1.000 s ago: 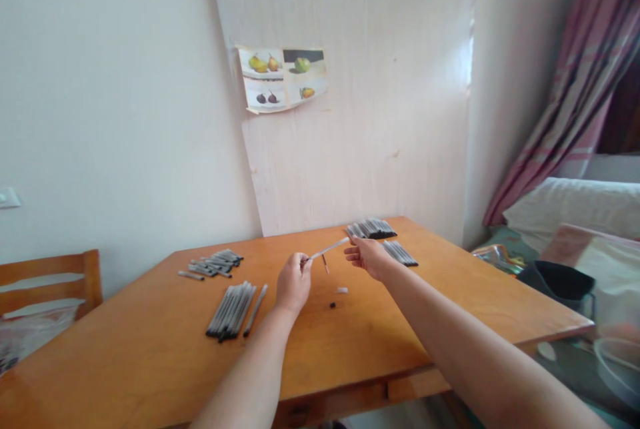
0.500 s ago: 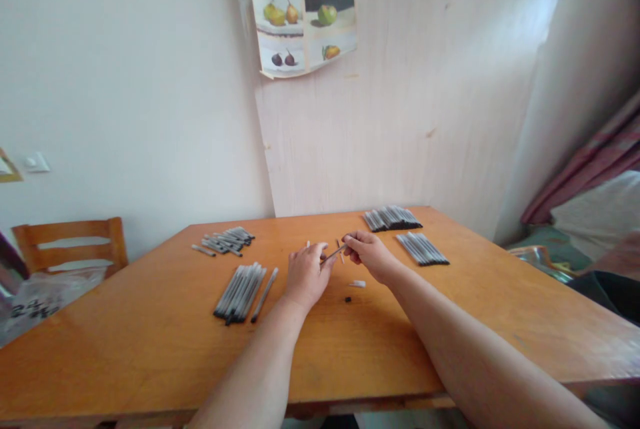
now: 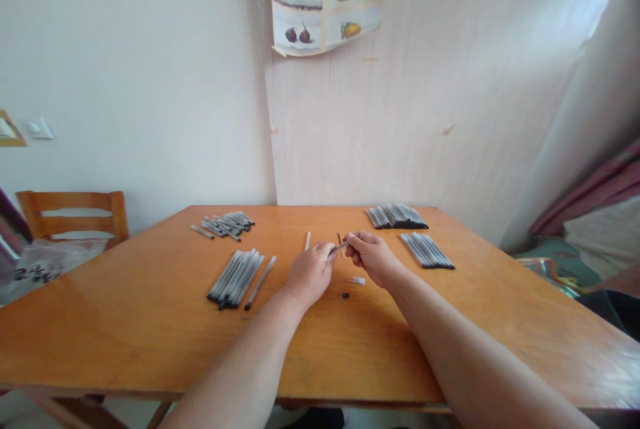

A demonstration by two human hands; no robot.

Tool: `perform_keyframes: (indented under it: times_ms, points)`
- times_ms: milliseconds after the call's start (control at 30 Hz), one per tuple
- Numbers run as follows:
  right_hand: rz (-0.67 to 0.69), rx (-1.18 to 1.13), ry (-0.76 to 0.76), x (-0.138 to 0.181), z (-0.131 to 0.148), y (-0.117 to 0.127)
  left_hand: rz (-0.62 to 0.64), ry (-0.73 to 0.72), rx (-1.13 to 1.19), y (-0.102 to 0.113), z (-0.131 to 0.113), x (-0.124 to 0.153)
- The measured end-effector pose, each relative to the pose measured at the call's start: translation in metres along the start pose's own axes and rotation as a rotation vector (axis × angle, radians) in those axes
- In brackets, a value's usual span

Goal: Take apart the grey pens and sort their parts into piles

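Observation:
My left hand and my right hand meet over the middle of the table. Stretched between their fingertips is a thin dark pen refill, and both hands are closed on it; its ends are hidden by the fingers. A clear pen tube lies just beyond my left hand. Another thin stick, partly covered, rests behind the held refill. Nearer to me lie a clear pen cap and a small black plug, both apart from the hands.
On the wooden table, pens lie in a near-left pile, a far-left pile, a far-right pile and a right-hand row. One pen sits alone beside the near-left pile. A chair stands at left.
My left hand's fingers have curled in more closely around the refill, and the hands look slightly closer together. The head view has shifted; the piles on the table look undisturbed.

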State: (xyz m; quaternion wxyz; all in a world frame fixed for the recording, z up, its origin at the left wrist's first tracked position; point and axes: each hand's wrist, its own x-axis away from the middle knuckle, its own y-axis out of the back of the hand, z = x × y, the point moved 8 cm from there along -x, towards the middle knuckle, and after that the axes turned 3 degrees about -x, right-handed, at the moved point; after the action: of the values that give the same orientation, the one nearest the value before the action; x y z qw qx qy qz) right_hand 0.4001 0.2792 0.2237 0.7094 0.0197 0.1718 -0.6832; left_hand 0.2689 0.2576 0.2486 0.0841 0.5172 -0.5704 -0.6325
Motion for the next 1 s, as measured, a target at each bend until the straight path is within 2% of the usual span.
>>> perform_keyframes:
  times_ms: [200, 467, 1000]
  points:
    - [0.027, 0.028, 0.022, -0.001, 0.006, 0.003, 0.041, 0.008, 0.052, 0.001, -0.007, 0.001]
    - [0.081, 0.042, 0.032, -0.002, 0.007, 0.007, 0.091, 0.032, 0.297, -0.001, -0.008, -0.001]
    - [0.107, 0.051, 0.008, -0.002, 0.007, 0.005, 0.219, 0.252, 0.726, -0.02, 0.009, 0.002]
